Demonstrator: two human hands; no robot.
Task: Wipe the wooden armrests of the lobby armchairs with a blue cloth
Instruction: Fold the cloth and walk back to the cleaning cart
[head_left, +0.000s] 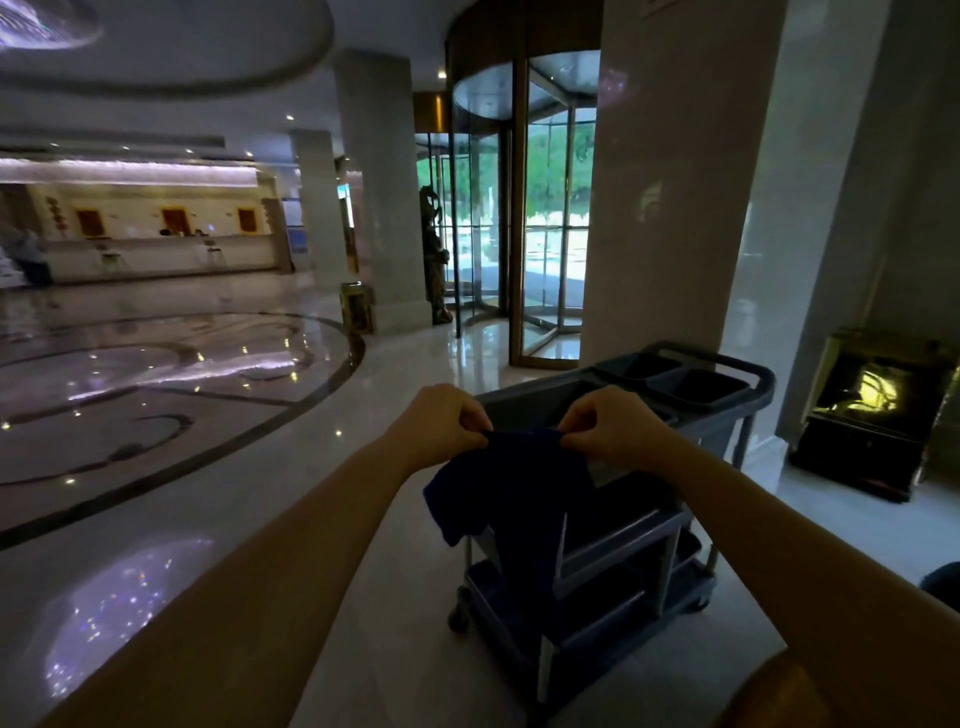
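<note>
1. In the head view, a person stands in a big hotel lobby with a shiny floor (218, 395).
2. The left hand (441, 423) and the right hand (610, 423) are held out in front, side by side and a little apart.
3. Both hands hold up the blue cloth (511, 499) by its top edge.
4. The fingers (475, 415) of the left hand are pinched tight on one top corner of the cloth.
5. The right hand's fingers are pinched tight on the other top corner.
6. The cloth hangs down between the hands, in the air, in front of a grey cleaning cart (696, 395).
7. The cloth looks soft, thin and light, because it droops and folds where it hangs.
8. It will probably bend any way and not slip out, so it is easy to hold.
9. The corners seem a good place to hold it for opening it up. For wiping, it would likely work better bunched or folded flat under one palm.
10. No armchair is clearly in sight, so no wiping looks started. A rounded brown shape (774, 693) sits at the bottom right, but it is too cut off to tell what it is.
</note>
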